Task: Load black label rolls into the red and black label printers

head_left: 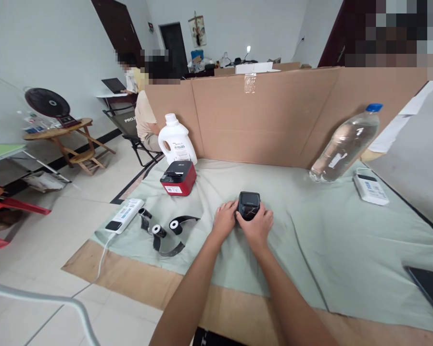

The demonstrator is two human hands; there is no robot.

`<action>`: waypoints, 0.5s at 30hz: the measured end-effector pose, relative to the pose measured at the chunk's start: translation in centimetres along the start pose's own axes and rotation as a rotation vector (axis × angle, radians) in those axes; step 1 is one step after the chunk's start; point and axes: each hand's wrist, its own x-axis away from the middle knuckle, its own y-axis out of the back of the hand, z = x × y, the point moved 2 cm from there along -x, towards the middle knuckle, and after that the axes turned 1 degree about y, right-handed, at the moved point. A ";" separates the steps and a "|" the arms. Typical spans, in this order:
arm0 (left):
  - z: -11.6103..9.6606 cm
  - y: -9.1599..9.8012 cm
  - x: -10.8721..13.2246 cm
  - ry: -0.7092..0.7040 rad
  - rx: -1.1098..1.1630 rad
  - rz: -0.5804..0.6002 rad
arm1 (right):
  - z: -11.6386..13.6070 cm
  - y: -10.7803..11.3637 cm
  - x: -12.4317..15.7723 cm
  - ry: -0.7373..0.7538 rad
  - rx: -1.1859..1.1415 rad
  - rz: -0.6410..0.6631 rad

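Observation:
A small black box-shaped device, resembling a compact label printer, sits on the green cloth between my two hands. My right hand grips its near and right sides, the thumb at the left front corner and the fingers along the right. Against the left side, my left hand presses with bent fingers, its fingertips partly hidden. Glossy dark marbled material shows at the device's front. To the left lie three partly unwound black rolls with white cores: one roll at right, a middle roll and a smaller roll.
A red and black printer-like box stands behind the rolls, before a white jug. White power banks lie at both sides. A large water bottle leans against the cardboard screen. A phone is at right. People sit beyond.

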 end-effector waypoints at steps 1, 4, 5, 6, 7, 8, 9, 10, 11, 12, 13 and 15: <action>0.0 0.0 0.0 0.004 -0.037 0.000 | 0.0 0.0 0.0 0.000 -0.005 -0.001; 0.1 0.2 -0.3 -0.035 -0.133 0.018 | 0.0 -0.1 -0.1 0.009 -0.024 -0.003; 0.2 0.2 -0.4 -0.062 -0.154 0.031 | 0.0 -0.1 -0.1 0.014 -0.028 -0.003; 0.3 0.3 -0.5 -0.089 -0.168 0.042 | 0.1 -0.1 -0.1 0.018 -0.028 -0.002; 0.4 0.4 -0.6 -0.109 -0.176 0.049 | 0.1 -0.1 -0.1 0.019 -0.024 -0.001; 0.5 0.4 -0.7 -0.120 -0.178 0.051 | 0.2 -0.1 -0.1 0.019 -0.019 0.001; 0.5 0.4 -0.8 -0.120 -0.178 0.049 | 0.3 0.0 -0.1 0.019 -0.012 0.003; 0.6 0.4 -0.8 -0.116 -0.177 0.046 | 0.3 0.1 -0.1 0.017 -0.006 0.004; 0.6 0.4 -0.8 -0.109 -0.174 0.044 | 0.3 0.1 -0.1 0.015 -0.001 0.004; 0.6 0.3 -0.8 -0.103 -0.172 0.042 | 0.3 0.1 -0.1 0.015 0.002 0.004; 0.6 0.3 -0.8 -0.099 -0.171 0.041 | 0.3 0.2 -0.1 0.014 0.004 0.005; 0.6 0.2 -0.7 -0.091 -0.171 0.037 | 0.3 0.1 -0.1 0.013 0.002 0.005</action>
